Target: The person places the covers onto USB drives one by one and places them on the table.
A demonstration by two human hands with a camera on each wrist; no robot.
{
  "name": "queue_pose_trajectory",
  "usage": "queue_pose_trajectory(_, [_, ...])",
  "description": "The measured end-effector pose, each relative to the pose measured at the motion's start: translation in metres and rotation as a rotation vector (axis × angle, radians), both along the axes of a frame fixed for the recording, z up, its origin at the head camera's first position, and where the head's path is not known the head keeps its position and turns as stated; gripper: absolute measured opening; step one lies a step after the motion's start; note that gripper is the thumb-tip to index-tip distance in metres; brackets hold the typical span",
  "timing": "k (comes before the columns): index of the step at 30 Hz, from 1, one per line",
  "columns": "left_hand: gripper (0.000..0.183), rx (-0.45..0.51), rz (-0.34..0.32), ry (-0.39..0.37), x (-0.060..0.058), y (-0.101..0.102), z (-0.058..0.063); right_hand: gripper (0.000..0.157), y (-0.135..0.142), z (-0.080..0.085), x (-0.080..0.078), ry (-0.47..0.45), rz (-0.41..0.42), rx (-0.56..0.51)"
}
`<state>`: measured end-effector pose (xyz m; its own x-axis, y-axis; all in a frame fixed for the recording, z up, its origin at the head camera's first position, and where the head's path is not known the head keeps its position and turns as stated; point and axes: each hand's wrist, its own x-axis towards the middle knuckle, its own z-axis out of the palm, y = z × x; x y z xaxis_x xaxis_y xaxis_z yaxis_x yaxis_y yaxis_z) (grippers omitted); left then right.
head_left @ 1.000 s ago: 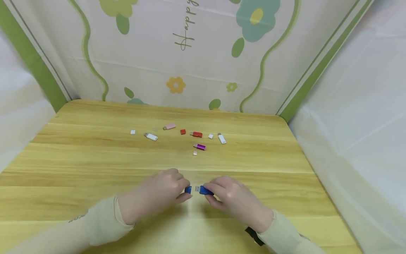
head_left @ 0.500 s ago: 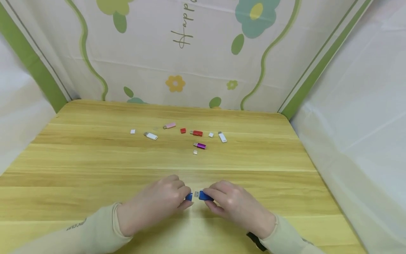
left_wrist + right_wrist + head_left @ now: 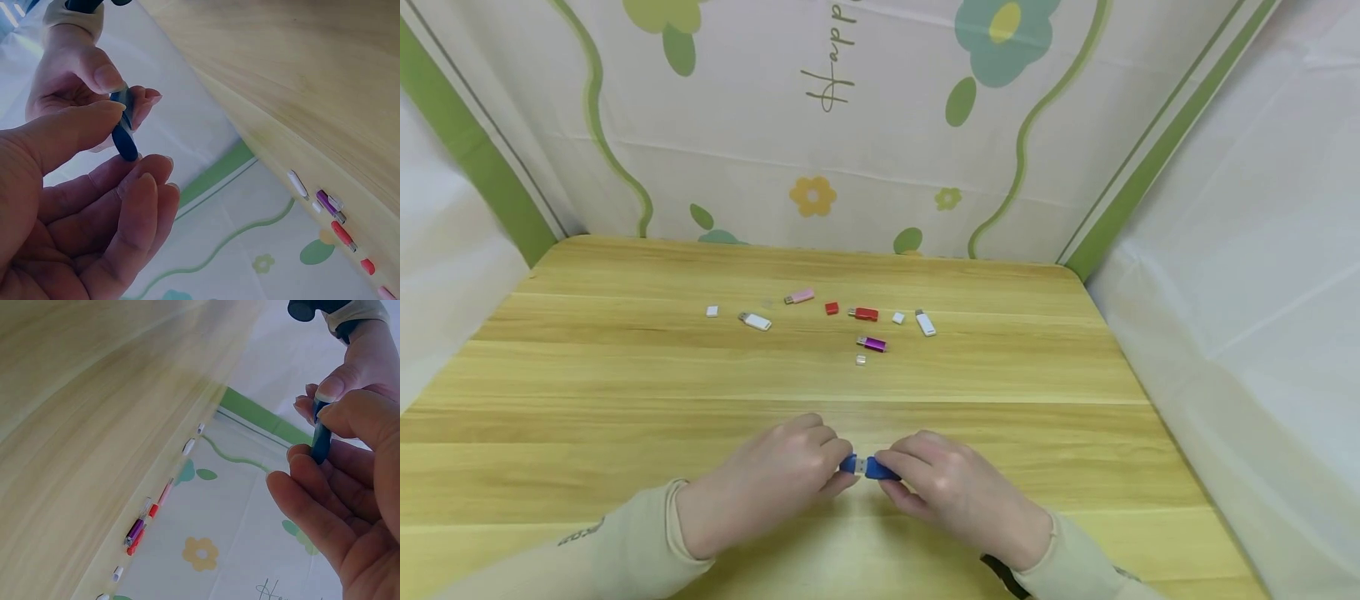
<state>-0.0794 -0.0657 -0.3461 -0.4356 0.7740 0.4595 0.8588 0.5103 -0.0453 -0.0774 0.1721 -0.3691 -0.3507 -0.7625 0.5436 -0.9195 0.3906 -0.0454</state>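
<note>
At the near side of the wooden desk (image 3: pixel 587 417), a small blue plastic cap (image 3: pixel 848 463) is pinched between the thumb and fingers of the left hand (image 3: pixel 767 483), while a flat blue plastic USB stick (image 3: pixel 883 469) is pinched likewise by the right hand (image 3: pixel 958 496). Both pieces appear to be held above the wood, between the hands, and neither hand is plainly nearer to the join. The stick's long axis is laid almost side to side, with its right end set slightly toward the person. Its silver metal plug (image 3: pixel 861 467) is pointed left at the cap, so cap, plug and stick are seen nearly in one line. Some bare metal is left showing between the blue parts; whether the tip is inside the cap's mouth cannot be told. That shared line is judged to matter most here.

Farther off, a small clear cap (image 3: pixel 861 360) is seen just in front of a shiny purple USB stick (image 3: pixel 873 343). Beyond these, a red USB stick (image 3: pixel 865 314) is laid with its plug toward a square red cap (image 3: pixel 831 308). Farthest on the desk, a slim pink USB stick (image 3: pixel 801 296) is set before a flower-printed white cloth (image 3: pixel 895 150).
</note>
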Motion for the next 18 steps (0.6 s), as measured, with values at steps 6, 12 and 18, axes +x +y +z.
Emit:
queue_pose_trajectory(6, [0.034,0.028,-0.002,-0.006,-0.0007,-0.0008,-0.0011,0.029,-0.0013,0.0007,-0.0006,-0.002,-0.006,0.006])
queue_pose_trajectory(12, [0.035,0.056,-0.003,-0.044,-0.0006,-0.0013,-0.0013,0.027,-0.005,0.0023,-0.0009,-0.05,-0.021,0.015])
queue_pose_trajectory(18, [0.031,0.079,-0.001,-0.073,-0.0006,-0.0022,-0.0011,0.027,-0.0083,0.0033,-0.0019,-0.015,-0.011,0.017])
